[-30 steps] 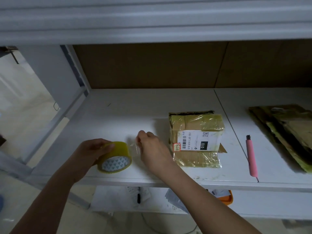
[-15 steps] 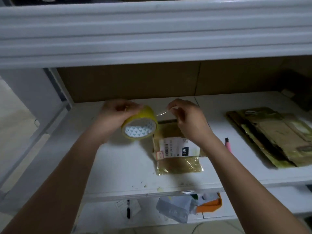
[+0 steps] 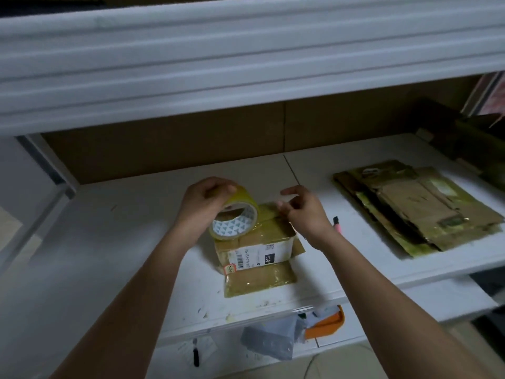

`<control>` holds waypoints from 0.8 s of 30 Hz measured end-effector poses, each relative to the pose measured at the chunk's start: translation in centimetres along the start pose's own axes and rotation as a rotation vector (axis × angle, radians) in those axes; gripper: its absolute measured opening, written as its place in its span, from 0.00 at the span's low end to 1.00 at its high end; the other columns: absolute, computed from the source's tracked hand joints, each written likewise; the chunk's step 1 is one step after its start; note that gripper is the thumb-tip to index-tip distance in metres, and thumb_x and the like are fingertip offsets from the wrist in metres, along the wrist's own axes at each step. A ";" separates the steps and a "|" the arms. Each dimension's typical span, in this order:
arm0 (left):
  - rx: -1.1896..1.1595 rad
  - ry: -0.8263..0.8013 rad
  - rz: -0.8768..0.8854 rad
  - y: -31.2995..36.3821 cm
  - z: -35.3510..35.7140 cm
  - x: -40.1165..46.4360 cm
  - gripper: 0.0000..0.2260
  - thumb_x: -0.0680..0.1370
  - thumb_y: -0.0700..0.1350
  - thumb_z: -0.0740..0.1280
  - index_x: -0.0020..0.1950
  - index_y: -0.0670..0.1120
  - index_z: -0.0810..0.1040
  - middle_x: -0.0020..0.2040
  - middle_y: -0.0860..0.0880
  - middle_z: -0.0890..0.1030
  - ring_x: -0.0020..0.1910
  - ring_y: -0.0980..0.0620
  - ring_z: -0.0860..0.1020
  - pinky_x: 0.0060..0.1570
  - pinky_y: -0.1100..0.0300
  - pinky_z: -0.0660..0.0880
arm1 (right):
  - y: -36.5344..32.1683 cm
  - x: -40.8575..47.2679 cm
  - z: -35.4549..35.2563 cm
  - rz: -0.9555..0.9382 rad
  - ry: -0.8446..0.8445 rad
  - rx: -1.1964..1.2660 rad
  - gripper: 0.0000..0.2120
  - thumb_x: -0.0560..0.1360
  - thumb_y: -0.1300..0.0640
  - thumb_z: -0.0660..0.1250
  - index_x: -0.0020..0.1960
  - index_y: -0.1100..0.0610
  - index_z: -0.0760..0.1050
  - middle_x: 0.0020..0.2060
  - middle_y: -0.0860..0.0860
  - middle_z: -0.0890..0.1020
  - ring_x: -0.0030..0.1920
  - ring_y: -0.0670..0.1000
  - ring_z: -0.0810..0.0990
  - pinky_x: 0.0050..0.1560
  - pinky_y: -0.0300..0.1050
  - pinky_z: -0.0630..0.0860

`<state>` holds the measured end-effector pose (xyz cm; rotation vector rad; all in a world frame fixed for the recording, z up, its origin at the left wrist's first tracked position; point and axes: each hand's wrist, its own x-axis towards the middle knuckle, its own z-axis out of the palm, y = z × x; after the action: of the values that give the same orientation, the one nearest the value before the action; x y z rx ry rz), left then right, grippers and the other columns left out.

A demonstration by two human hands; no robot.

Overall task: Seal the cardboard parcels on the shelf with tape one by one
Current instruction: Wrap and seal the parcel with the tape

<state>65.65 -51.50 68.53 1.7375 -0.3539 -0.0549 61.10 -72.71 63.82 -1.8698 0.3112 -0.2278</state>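
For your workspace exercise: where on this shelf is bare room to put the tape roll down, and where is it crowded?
Bare shelf lies left of the parcel, out to the left upright. A narrower strip runs between the parcel and the flattened cardboard, though a pink pen lies there. The right end is crowded by that cardboard. Over the parcel, both hands and the tape roll fill the space.

A pink pen (image 3: pixel 337 225) lies right of centre, flattened cardboard (image 3: pixel 418 203) is stacked further right, and on the lower level sit an orange tray (image 3: pixel 328 322), a grey bag (image 3: pixel 270 341), and a black marker (image 3: pixel 196 354) on paper (image 3: pixel 205 348).
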 end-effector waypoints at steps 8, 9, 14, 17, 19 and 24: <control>-0.045 -0.079 -0.077 -4.0 -0.7 -3.8 0.22 0.62 0.50 0.80 0.53 0.53 0.79 0.52 0.52 0.85 0.52 0.51 0.83 0.47 0.58 0.81 | 1.0 -0.3 0.1 0.230 -0.059 0.373 0.06 0.78 0.61 0.67 0.55 0.55 0.76 0.33 0.51 0.77 0.27 0.44 0.77 0.28 0.37 0.73; -0.035 -0.082 -0.080 -3.9 -0.6 -3.8 0.21 0.63 0.50 0.79 0.53 0.55 0.79 0.52 0.52 0.84 0.53 0.51 0.83 0.48 0.56 0.81 | 1.1 -0.4 -0.1 0.251 -0.079 0.437 0.07 0.79 0.62 0.66 0.56 0.57 0.75 0.33 0.52 0.76 0.28 0.46 0.76 0.29 0.39 0.72; -0.085 -0.054 -0.072 -4.3 -0.6 -3.8 0.19 0.64 0.47 0.78 0.54 0.56 0.80 0.54 0.50 0.84 0.54 0.51 0.83 0.47 0.60 0.81 | 0.7 -0.8 -1.1 0.203 -0.075 0.540 0.10 0.78 0.68 0.64 0.59 0.62 0.73 0.31 0.54 0.72 0.28 0.47 0.73 0.31 0.40 0.74; -0.089 -0.059 -0.068 -4.2 -0.5 -3.6 0.16 0.67 0.43 0.76 0.52 0.56 0.81 0.53 0.49 0.84 0.53 0.51 0.83 0.45 0.62 0.80 | 0.4 -0.8 -1.5 0.199 -0.081 0.551 0.10 0.79 0.70 0.63 0.59 0.63 0.73 0.32 0.55 0.71 0.26 0.47 0.72 0.32 0.41 0.77; -0.086 -0.061 -0.059 -4.3 -0.5 -3.5 0.16 0.70 0.38 0.76 0.53 0.54 0.80 0.53 0.49 0.84 0.53 0.50 0.83 0.45 0.62 0.80 | 0.4 -0.8 -1.6 0.246 -0.109 0.583 0.11 0.79 0.70 0.62 0.60 0.62 0.73 0.34 0.56 0.70 0.25 0.46 0.71 0.32 0.40 0.77; -0.068 -0.079 -0.041 -4.6 -0.5 -3.4 0.19 0.73 0.33 0.73 0.50 0.59 0.81 0.52 0.50 0.85 0.52 0.51 0.84 0.44 0.63 0.80 | 1.2 -0.8 -1.5 0.329 -0.167 0.612 0.11 0.79 0.67 0.64 0.61 0.61 0.74 0.34 0.57 0.71 0.26 0.46 0.71 0.30 0.39 0.75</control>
<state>63.47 -49.38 63.60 1.6786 -0.3698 -0.1640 59.78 -74.17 63.19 -1.2021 0.3784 0.0590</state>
